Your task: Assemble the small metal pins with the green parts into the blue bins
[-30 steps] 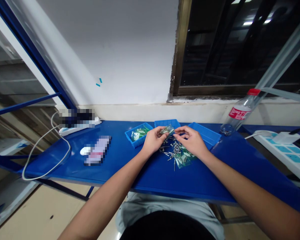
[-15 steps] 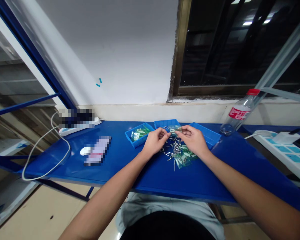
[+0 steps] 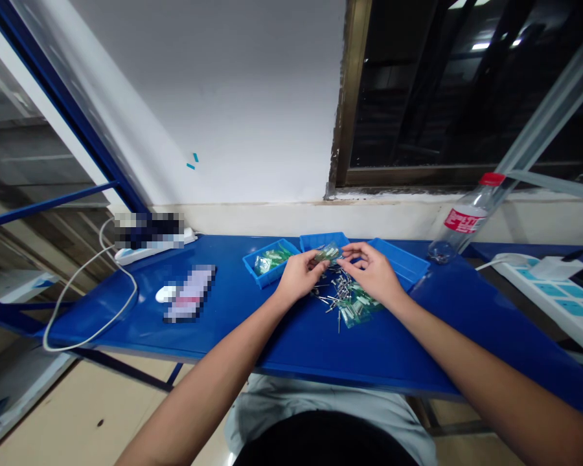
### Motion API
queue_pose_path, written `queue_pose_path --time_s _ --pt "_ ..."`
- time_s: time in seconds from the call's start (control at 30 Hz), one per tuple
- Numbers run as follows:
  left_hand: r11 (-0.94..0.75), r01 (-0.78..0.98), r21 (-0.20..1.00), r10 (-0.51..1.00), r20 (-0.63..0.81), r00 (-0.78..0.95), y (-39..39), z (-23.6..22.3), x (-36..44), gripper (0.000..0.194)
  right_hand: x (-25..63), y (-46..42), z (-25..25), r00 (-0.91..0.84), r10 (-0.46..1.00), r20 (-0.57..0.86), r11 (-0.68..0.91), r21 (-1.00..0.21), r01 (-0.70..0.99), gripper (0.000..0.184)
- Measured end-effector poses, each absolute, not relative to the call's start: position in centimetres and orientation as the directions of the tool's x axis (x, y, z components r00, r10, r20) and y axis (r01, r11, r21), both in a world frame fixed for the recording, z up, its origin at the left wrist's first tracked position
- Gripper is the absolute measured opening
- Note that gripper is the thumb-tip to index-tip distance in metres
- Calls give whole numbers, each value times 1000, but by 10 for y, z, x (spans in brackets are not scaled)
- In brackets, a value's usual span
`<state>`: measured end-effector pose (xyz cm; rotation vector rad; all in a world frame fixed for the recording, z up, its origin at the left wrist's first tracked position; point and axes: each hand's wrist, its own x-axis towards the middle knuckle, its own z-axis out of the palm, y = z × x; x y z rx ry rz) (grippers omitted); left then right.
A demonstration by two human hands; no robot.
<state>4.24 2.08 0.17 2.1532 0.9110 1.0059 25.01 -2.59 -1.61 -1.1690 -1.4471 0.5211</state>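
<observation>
A small clear, greenish plastic bag (image 3: 329, 251) with light-coloured pieces inside is held up over the table. My left hand (image 3: 300, 277) pinches its left side between thumb and fingers. At its right edge, my right hand (image 3: 372, 270) grips with thumb and forefinger, the other fingers curled. Below both hands lies a loose heap of thin metal pins that look like rivets (image 3: 339, 290). Several filled green-tinted bags (image 3: 355, 310) lie against the heap, partly under my right hand.
A blue tray (image 3: 260, 277) with filled bags stands left of my hands. Two more blue trays, one behind (image 3: 320, 239) and one at right (image 3: 412, 264), flank the heap. Further off are a plastic bottle (image 3: 461, 220), a phone-like blurred object (image 3: 192, 292) and power strips (image 3: 554, 291).
The bag has shifted left, nearer my left hand, and tilted. My right hand has moved slightly left with it, its fingers now at the bag's right edge.
</observation>
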Motion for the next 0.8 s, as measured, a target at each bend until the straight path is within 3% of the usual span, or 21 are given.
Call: queue_pose_path --time_s 0.1,0.27,0.4,0.5,0.7,0.8 --pt "-567 251 785 771 398 497 21 -3 44 31 251 -24 -18 164 874 457 386 -860 334 42" --pt "-500 185 846 778 345 525 20 -5 47 46 249 -23 -22 63 917 393 372 -904 211 29" --pt "-452 131 882 827 359 433 21 -5 47 40 249 -24 -21 164 910 380 357 -922 153 33" --pt "-432 114 895 835 349 425 21 -6 48 34 250 -25 -19 236 892 385 344 -918 200 34" --pt "-431 60 900 779 338 528 20 -9 50 56 245 -30 -16 -20 894 447 429 -844 321 34" --pt "-459 109 882 794 352 496 23 -9 48 44 243 -30 -16 -57 896 440 436 -849 300 32"
